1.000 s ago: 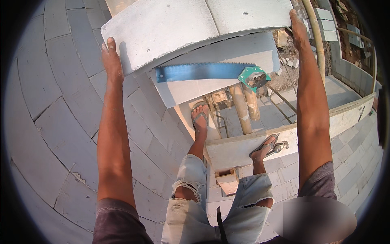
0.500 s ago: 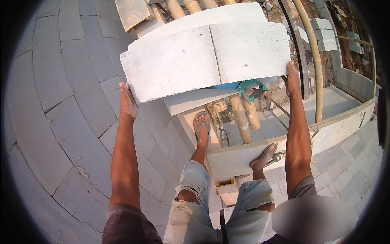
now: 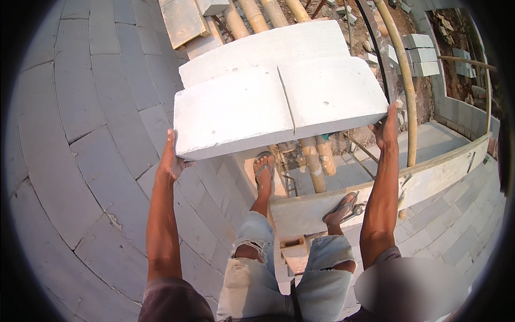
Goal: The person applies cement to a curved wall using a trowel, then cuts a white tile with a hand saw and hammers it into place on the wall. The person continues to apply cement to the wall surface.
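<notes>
My left hand (image 3: 174,155) grips the left end of a pair of white lightweight blocks (image 3: 228,110), which lie side by side with a seam between them. My right hand (image 3: 387,126) grips their right end. Another white block (image 3: 268,45) sits just beyond the pair, partly covered by it. Only a sliver of the saw's green handle (image 3: 325,137) shows under the near edge of the blocks; the rest is hidden.
My sandalled feet stand on narrow concrete ledges (image 3: 306,212) high up. Bamboo poles (image 3: 312,166) and bars span an opening below. A long bamboo pole (image 3: 410,96) rises at right. A block wall (image 3: 80,134) fills the left; stacked blocks (image 3: 421,56) and wooden boards (image 3: 179,19) lie farther off.
Both hands have brought the blocks down and closer to me, so they now cover almost all of the saw. More bamboo and boards show beyond them.
</notes>
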### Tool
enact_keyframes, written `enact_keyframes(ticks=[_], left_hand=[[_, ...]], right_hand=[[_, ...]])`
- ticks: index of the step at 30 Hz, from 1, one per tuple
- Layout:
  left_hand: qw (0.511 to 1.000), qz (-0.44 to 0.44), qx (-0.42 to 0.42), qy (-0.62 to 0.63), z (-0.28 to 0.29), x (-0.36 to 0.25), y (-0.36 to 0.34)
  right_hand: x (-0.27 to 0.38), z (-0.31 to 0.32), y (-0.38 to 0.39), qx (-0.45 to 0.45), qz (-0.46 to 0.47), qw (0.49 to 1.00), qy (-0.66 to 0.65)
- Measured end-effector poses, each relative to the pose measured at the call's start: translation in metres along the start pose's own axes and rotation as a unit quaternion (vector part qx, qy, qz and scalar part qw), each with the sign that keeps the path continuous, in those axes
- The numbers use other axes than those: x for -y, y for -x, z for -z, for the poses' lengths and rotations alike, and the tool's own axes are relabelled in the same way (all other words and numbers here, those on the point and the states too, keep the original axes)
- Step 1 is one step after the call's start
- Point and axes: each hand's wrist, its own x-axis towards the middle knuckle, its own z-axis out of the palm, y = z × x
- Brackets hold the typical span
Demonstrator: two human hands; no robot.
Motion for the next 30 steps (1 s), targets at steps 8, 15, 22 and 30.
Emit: enact_keyframes(ticks=[8, 15, 22, 30], left_hand=[[0.953, -0.044, -0.059, -0.295, -0.004, -0.090, -0.018], [0.921, -0.213, -0.206, -0.254, 0.002, -0.038, -0.111], [0.871, -0.174, -0.286, 0.360, -0.044, 0.008, -0.116], [0.941, -0.124, -0.151, 0.275, -0.017, 0.123, -0.168]], right_hand=[[0.006, 0.010, -0.142, -0.015, 0.133, 0.835, 0.534], [0.073, -0.085, -0.118, -0.037, 0.215, 0.786, 0.578], [0.058, -0.051, -0.084, 0.097, 0.201, 0.922, 0.315], [-0.059, -0.040, -0.126, 0.059, 0.207, 0.974, 0.064]])
